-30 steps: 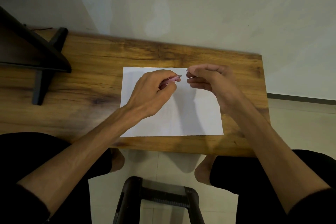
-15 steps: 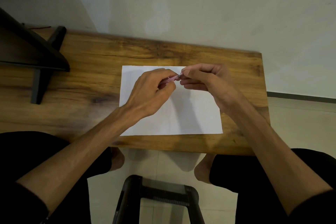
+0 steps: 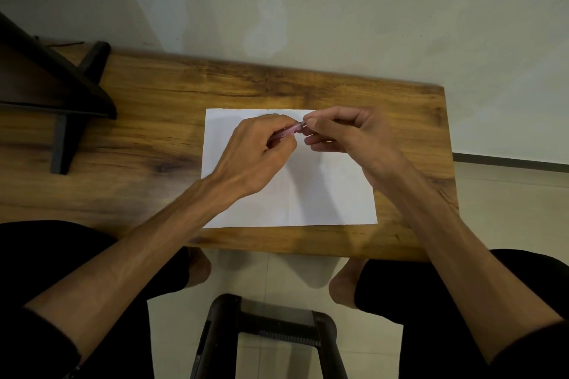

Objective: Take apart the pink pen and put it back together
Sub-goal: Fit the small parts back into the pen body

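So a second ago the two hands were apart with a gap between them, and now they've met over the far edge of the white paper sheet (image 3: 308,194) on the wooden counter (image 3: 154,132). Left hand (image 3: 255,154) has its grip wrapped around the slim pink plastic pen (image 3: 291,130), and the right hand (image 3: 345,135) pinches its silvery tip end. Can't quite tell from here, but it looks like the tip's being screwed back on, so probably reassembly.
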